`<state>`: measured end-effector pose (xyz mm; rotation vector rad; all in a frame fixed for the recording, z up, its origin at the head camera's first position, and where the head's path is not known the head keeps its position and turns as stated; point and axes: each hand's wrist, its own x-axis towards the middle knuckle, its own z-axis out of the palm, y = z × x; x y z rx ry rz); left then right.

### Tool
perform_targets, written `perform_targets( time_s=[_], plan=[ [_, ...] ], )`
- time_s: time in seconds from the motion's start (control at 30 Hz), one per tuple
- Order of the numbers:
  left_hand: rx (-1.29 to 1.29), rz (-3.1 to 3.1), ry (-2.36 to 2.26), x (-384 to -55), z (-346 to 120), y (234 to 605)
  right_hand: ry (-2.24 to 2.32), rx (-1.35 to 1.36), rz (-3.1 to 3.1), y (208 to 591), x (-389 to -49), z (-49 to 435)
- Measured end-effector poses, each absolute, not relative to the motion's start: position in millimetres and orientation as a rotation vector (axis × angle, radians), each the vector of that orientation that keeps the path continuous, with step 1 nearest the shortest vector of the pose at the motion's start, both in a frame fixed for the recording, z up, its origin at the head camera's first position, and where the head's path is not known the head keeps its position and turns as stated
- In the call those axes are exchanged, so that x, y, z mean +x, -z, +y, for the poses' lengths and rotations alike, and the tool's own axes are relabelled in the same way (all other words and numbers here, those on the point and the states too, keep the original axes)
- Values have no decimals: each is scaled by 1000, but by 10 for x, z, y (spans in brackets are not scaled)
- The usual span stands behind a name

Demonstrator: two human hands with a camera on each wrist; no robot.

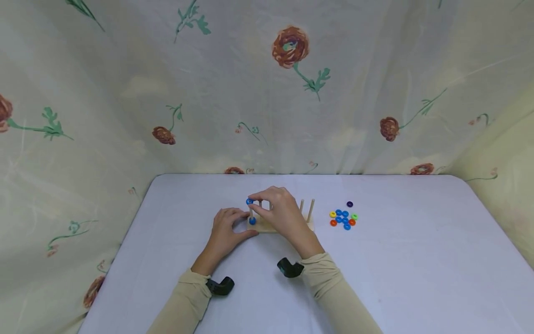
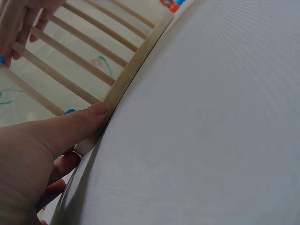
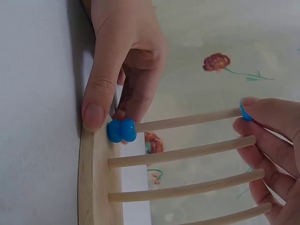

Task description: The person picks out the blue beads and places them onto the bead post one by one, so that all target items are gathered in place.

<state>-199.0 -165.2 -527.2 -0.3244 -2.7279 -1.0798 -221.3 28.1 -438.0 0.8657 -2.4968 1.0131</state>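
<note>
A wooden rack with several upright pegs has a pale base (image 1: 263, 226) lying on the white table. My left hand (image 1: 227, 232) grips the rack's left end, its thumb along the front edge and fingers behind. Between thumb and fingertips, my right hand (image 1: 285, 214) pinches a blue ring (image 3: 245, 111) at the top of the leftmost peg (image 3: 187, 123). Two blue rings (image 3: 122, 131) sit stacked at the foot of that same peg, beside the left thumb. The neighbouring pegs (image 3: 183, 153) carry no rings in the right wrist view.
Right of the rack lies a loose cluster of small rings: several blue rings (image 1: 347, 227), a yellow ring (image 1: 332, 214), a green ring (image 1: 354, 216) and orange rings (image 1: 333, 223). A dark purple ring (image 1: 349, 204) lies just behind them. A flowered curtain (image 1: 258, 93) hangs beyond the table.
</note>
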Motion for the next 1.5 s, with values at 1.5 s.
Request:
perform_targets(
  time_s=[1.5],
  plan=[
    [-359, -2697, 1058, -2011, -1670, 5308, -1023, 804, -2487, 4244, -2180, 732]
  ],
)
